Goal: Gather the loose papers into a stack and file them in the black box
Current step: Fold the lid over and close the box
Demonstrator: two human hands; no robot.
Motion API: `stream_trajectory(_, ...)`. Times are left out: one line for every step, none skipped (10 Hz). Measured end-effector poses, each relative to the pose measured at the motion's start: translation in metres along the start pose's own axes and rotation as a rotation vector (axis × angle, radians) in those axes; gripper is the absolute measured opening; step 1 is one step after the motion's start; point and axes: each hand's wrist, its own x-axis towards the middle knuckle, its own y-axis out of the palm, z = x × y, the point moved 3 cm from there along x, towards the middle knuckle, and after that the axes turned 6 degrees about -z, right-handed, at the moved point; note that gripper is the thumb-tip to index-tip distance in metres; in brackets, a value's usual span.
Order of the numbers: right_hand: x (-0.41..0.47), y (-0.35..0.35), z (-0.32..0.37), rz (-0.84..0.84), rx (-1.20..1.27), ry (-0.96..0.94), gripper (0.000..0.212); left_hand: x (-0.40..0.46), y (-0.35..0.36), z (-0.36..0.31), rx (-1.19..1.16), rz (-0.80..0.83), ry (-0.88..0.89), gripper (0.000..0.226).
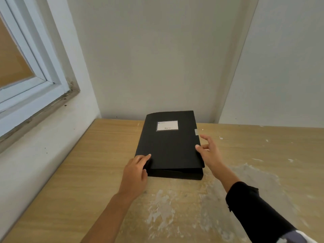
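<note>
The black box (169,146) lies flat on the wooden table (87,172), close to the back wall. A white label (167,125) sits on its lid near the far end. The lid is down, with its near edge lifted slightly off the base. My left hand (135,174) grips the box's near left corner, one finger resting on top of the lid. My right hand (208,151) touches the lid's right edge with the thumb, fingers spread apart. No loose papers are visible.
Walls close the table in at the back and on the left, and a window (22,71) is set in the left wall. White scuffed patches (166,207) mark the table's near surface.
</note>
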Motion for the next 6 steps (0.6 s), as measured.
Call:
stream_trajectory(0.004,0.006,0.001,0.043,-0.464,-0.186,0.044,0.004,0.004,0.000,0.080,0.072,0.007,0.045)
stream_trajectory(0.007,0.013,-0.004,0.058,-0.733,-0.260,0.045,0.008,0.008,-0.001,0.077,0.182,0.003,0.042)
stream_trajectory(0.005,0.021,-0.003,0.051,-0.853,-0.320,0.041,0.011,0.010,-0.002,0.091,0.286,-0.009,0.052)
stream_trajectory(0.003,0.028,-0.003,0.103,-0.853,-0.336,0.036,0.016,0.007,-0.002,0.150,0.309,0.006,0.056)
stream_trajectory(-0.003,0.037,-0.012,0.222,-0.969,-0.283,0.032,0.019,0.007,0.001,0.176,0.338,0.028,0.052)
stream_trajectory(-0.001,0.036,-0.007,0.159,-0.818,-0.203,0.044,0.019,0.007,0.002,0.191,0.338,0.042,0.050)
